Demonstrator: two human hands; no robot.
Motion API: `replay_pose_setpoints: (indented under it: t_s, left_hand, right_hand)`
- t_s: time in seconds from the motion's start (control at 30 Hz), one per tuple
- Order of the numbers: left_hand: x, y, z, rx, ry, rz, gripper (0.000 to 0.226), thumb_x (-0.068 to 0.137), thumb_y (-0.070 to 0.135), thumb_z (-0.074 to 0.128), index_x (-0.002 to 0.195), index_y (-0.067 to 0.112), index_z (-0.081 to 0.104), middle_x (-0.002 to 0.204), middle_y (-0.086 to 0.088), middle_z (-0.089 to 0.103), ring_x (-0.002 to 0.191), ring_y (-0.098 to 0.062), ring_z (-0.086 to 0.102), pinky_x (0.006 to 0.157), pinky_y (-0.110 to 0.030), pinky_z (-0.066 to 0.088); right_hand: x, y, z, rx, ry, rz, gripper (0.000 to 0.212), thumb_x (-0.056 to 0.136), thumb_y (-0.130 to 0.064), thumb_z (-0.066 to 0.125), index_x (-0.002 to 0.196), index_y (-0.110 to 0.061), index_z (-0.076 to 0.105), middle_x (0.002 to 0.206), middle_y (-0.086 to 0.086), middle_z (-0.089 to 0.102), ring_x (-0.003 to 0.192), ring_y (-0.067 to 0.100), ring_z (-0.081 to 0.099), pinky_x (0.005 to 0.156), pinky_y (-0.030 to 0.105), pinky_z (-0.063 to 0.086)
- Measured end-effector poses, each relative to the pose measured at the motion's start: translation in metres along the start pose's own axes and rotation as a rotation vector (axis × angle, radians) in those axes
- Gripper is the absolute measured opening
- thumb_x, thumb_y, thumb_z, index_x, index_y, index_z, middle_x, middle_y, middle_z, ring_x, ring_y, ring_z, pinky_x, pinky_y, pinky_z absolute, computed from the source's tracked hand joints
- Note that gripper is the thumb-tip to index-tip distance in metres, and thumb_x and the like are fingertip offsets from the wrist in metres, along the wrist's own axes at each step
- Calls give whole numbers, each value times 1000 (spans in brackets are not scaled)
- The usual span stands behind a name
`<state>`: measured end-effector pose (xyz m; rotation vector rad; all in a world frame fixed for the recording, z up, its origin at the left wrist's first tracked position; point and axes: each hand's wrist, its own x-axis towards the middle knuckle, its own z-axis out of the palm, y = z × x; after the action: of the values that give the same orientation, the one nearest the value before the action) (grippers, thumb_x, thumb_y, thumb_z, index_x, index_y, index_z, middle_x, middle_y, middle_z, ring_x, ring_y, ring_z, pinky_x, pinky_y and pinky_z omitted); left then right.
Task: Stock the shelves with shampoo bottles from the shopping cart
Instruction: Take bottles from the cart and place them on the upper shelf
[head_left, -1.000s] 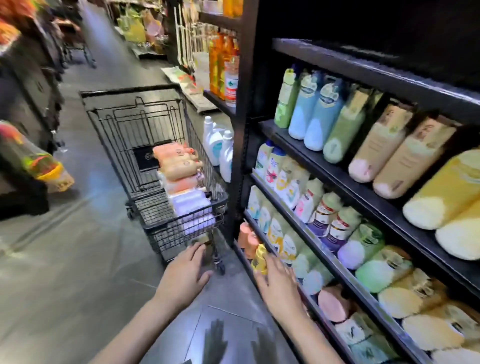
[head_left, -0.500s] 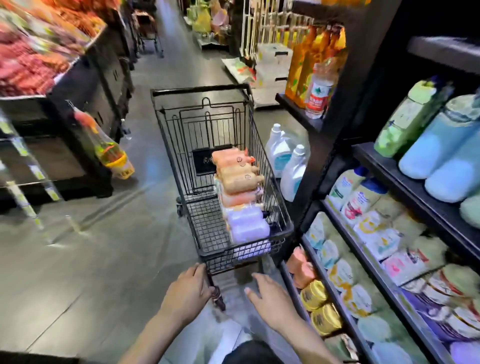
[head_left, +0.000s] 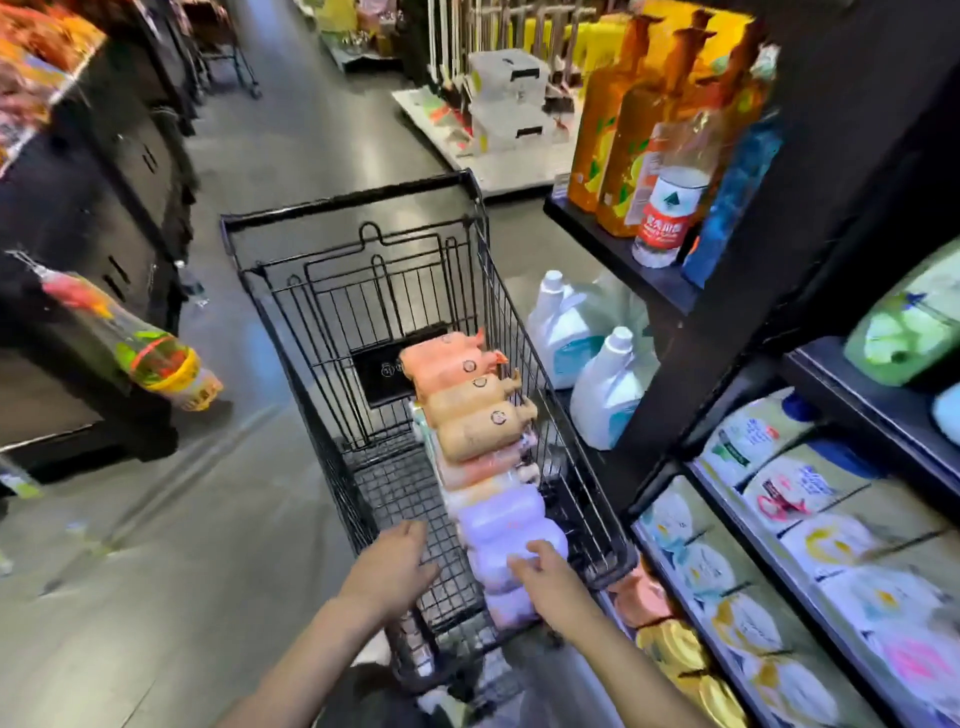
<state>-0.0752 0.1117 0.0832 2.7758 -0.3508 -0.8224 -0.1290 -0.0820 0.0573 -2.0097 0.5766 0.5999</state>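
Both hands have left the low shelf area and come up over the near end of the shopping cart since a second ago, when the right hand was down at the bottom shelf; the view has swung from the shelves to the cart, so this reads as the start of a fresh pick, nothing lifted yet. The right hand reaches onto the lilac bottle nearest the person, fingertips touching its top face, fingers spread and only slightly bent, not wrapped round it (no grip so far). The left hand hovers just left of that hand over the cart's wire floor, fingers relaxed, holding nothing. Beyond the right fingertips the row of shampoo bottles runs away along the cart's right side: lilac ones, then pale pink, then tan bottles, then orange-pink bottles at the far end, all lying flat. The shelves to be stocked stand right of the right hand, already mostly full. Writing: tan bottles carry a small round mark, unreadable; a water bottle on the end shelf has a red label with white characters, too blurred to read; shelf labels are smeared by motion.
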Motion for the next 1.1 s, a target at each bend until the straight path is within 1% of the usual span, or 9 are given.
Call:
replay_pose_setpoints:
  t_s: [0.2, 0.3, 0.47, 0.57, 0.67, 0.8, 0.87, 0.97, 1.1]
  left_hand:
    - [119, -36, -75, 84, -81, 79, 54, 95, 32, 45, 141, 6, 31, 144, -14, 38, 131, -28, 39, 107, -38, 37]
    - [178, -48, -106, 77, -89, 169, 49, 96, 30, 44, 139, 8, 36, 139, -14, 45, 126, -28, 44, 101, -35, 39]
    - [280, -58, -129, 154, -99, 243, 42, 95, 35, 47, 127, 9, 46, 121, -15, 56, 110, -32, 54, 87, -39, 45]
    - [340, -58, -120, 160, -101, 293, 50, 88, 56, 47, 124, 21, 48, 122, -8, 55, 103, -30, 52, 89, -41, 49]
    - [357, -49, -119, 174, -101, 332, 43, 90, 36, 54, 122, 9, 46, 122, -13, 50, 111, -34, 50, 88, -39, 44]
    - [376, -43, -114, 70, 135, 430, 37, 88, 26, 58, 118, 4, 55, 115, -17, 55, 103, -34, 54, 85, -43, 46]
    - [380, -35, -107, 50, 74, 464, 39, 89, 30, 57, 123, 10, 54, 117, -12, 55, 105, -28, 52, 85, -37, 44]
    - [376, -28, -83, 58, -70, 474, 59, 87, 38, 59, 136, 12, 40, 133, -10, 46, 119, -27, 44, 96, -37, 40]
    - [378, -22, -66, 213, 2, 445, 79, 78, 49, 65, 137, 7, 34, 138, -14, 41, 122, -30, 39, 102, -37, 36]
  right_hand:
    - [92, -61, 9, 226, 88, 236, 50, 96, -36, 51, 134, -6, 40, 131, 25, 52, 117, 35, 55, 85, 34, 44]
    - [129, -89, 16, 281, 128, 333, 59, 96, -37, 52, 141, -3, 34, 142, 16, 46, 129, 27, 46, 93, 24, 37]
    - [205, -118, 30, 532, 295, 348, 24, 92, -16, 60, 110, -1, 50, 98, 10, 60, 100, 30, 61, 65, 19, 43]
    - [238, -133, 37, 721, 382, 365, 62, 80, -38, 74, 123, -9, 40, 109, 0, 61, 103, 17, 59, 73, 21, 45]
    - [271, -126, 46, 825, 468, 466, 118, 51, -66, 80, 138, -1, 34, 131, 12, 56, 117, 24, 56, 95, 31, 47]
    - [279, -135, 41, 772, 496, 642, 88, 80, -39, 73, 137, 6, 23, 135, 20, 49, 122, 31, 51, 92, 30, 41]
    - [284, -130, 41, 763, 518, 681, 80, 82, -38, 71, 133, 3, 26, 133, 21, 50, 119, 33, 51, 85, 28, 40]
    - [281, -125, 47, 760, 539, 660, 77, 72, -48, 75, 126, -5, 41, 121, 13, 60, 108, 31, 59, 86, 30, 47]
    - [257, -96, 55, 871, 601, 604, 67, 47, -49, 81, 105, -22, 58, 102, -1, 70, 91, 21, 66, 86, 43, 55]
